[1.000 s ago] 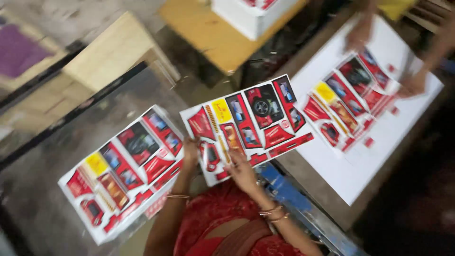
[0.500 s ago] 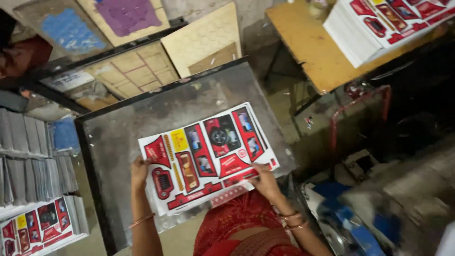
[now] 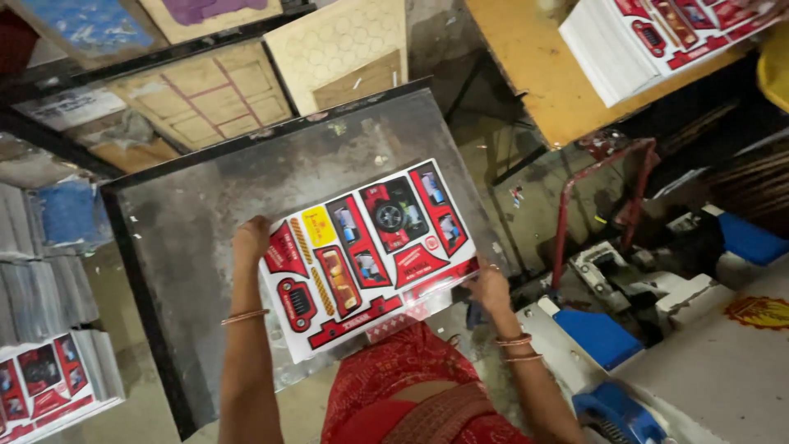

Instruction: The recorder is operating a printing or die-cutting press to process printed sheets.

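A white printed sheet is covered with red and black shapes, one yellow panel and small blue patches. The metal table beneath is mottled grey, black-edged. A red patterned garment and orange wooden bench are seen.

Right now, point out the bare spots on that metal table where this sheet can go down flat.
The grey metal table is bare left of and behind the printed sheet, from its black rim to the far edge. The left hand and right hand hold the sheet. The wooden table is crowded by a sheet stack.
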